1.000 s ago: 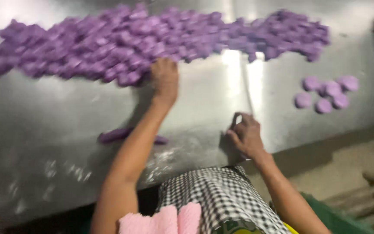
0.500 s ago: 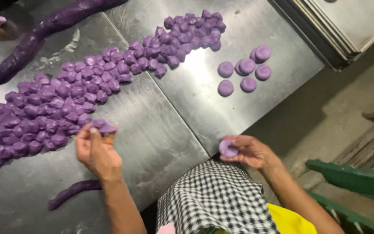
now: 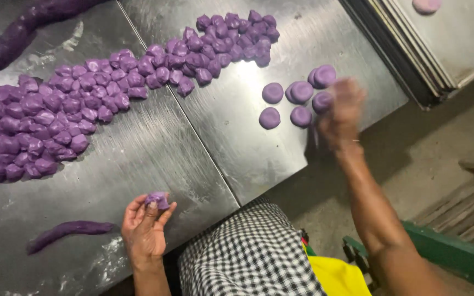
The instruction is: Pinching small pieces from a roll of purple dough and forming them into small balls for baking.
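My left hand [image 3: 145, 226] is near the front edge of the steel table [image 3: 204, 148], palm up, with its fingertips pinched on a small lump of purple dough [image 3: 157, 199]. My right hand [image 3: 341, 111] is blurred with motion and reaches out over the table's right edge, touching a group of several flattened purple dough discs [image 3: 300, 92]. Whether the right hand holds a disc cannot be made out. A long heap of small purple dough pieces [image 3: 83, 98] runs across the table from the left edge to the top middle.
A short purple dough rope [image 3: 69, 230] lies left of my left hand. A thick dough roll [image 3: 12, 38] lies at the top left. A second steel surface [image 3: 456, 38] with one pale disc [image 3: 426, 5] stands at the top right. Checked cloth [image 3: 253, 257] and a green frame [image 3: 456, 255] lie below.
My right hand, which held a disc near my lap, has swung up to the group of discs. My left hand has drawn back from the heap with a dough lump.
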